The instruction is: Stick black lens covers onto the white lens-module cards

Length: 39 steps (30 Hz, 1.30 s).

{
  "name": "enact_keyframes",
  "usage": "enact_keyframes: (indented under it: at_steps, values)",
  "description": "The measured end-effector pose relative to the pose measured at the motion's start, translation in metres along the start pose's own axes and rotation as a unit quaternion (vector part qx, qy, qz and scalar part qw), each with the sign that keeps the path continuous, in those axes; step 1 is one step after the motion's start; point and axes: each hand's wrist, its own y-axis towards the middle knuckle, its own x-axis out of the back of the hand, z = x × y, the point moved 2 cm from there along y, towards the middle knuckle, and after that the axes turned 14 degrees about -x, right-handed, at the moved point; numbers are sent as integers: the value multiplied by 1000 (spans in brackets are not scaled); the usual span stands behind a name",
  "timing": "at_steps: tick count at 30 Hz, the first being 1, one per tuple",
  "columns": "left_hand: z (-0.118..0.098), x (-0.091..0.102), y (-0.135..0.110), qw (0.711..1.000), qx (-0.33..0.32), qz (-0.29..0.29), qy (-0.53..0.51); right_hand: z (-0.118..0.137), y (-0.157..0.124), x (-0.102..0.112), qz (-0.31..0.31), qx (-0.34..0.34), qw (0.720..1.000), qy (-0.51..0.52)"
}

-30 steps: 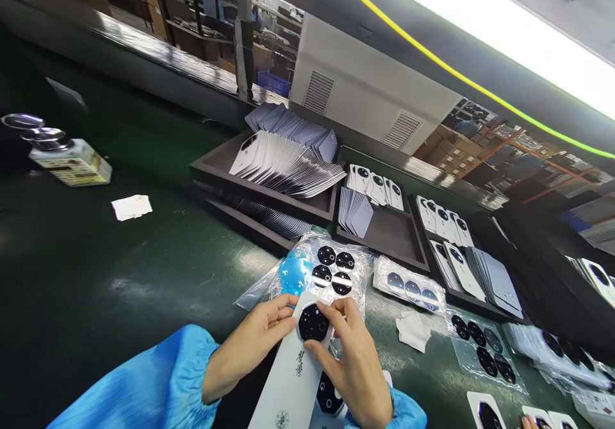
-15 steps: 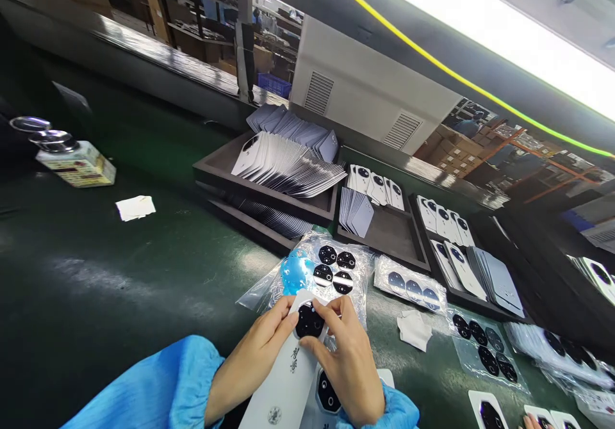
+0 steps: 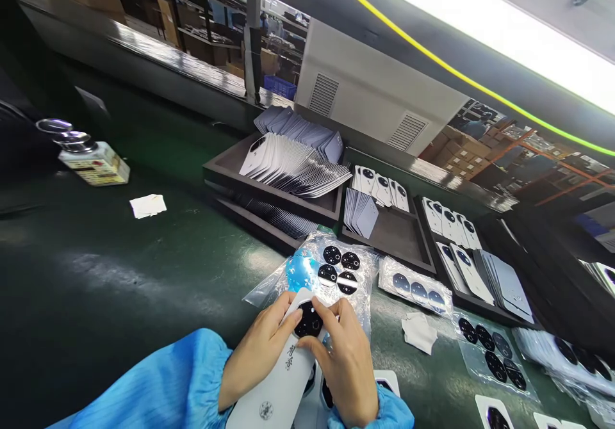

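A white phone back cover [image 3: 273, 387] with dark lettering tilts up between my hands. A black round camera lens plate [image 3: 308, 321] lies at its upper end. My left hand [image 3: 254, 358] grips the cover's left edge, its thumb on the rim of the plate. From the other side, my right hand [image 3: 350, 362] closes on the cover, with fingertips against the plate's right side and thumb at its lower edge. More covers with black camera areas show partly beneath my right hand. Just beyond my fingers, several black lens plates [image 3: 337, 267] lie on a clear plastic bag [image 3: 362, 259].
Dark trays [image 3: 273, 182] of fanned-out phone covers stand along the back. Wrapped lens plates [image 3: 417, 288], a crumpled white cloth [image 3: 419, 331] and a plastic sheet of black plates [image 3: 494, 355] lie to the right. Farther left are a bottle with a metal top [image 3: 93, 160] and white paper [image 3: 148, 205].
The whole view has shifted slightly, so the bench things appear farther right. Both hands keep their hold on the cover and plate. Another person's fingers at the lower right have left view.
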Motion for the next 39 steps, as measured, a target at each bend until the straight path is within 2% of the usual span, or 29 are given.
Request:
enact_keyframes:
  at_steps: [7, 10, 13, 15, 17, 18, 20, 22, 24, 26, 31, 35, 39]
  values:
    - [6, -1, 1, 998, 11, 18, -59, -5, 2, 3, -13, 21, 999, 24]
    - [8, 0, 1, 996, 20, 21, -85, -9, 5, 5, 0, 15, 998, 60]
    - [7, 1, 1, 995, 22, 13, -96, -18, 3, 6, 9, -31, 994, 109]
    - [7, 1, 2, 995, 27, 9, -101, -26, -1, 5, 13, -107, 983, 146]
    - [6, 2, 3, 993, 33, 10, -109, -33, -6, 2, 35, -204, 955, 213]
    - [6, 2, 3, 993, 35, 11, -112, -35, -7, 1, 63, -251, 930, 261]
    - [6, 2, 4, 993, 38, 14, -115, -34, -8, -3, 153, -328, 860, 361]
    - [6, 1, 5, 991, 42, 28, -125, -29, -7, -3, 227, -375, 788, 432]
    - [5, 0, 5, 987, 48, 52, -141, -23, -4, -1, 243, -399, 752, 464]
    - [4, -1, 5, 985, 59, 68, -150, -18, -2, 2, 225, -410, 746, 474]
    - [-1, 2, 3, 987, 62, 61, -137, -11, -3, 2, 210, -418, 747, 473]
    - [-3, 6, 3, 982, 79, 96, -140, -7, -3, 0, 200, -423, 744, 477]
    - [-2, 6, 5, 985, 78, 79, -132, -5, -4, -2, 200, -437, 741, 469]
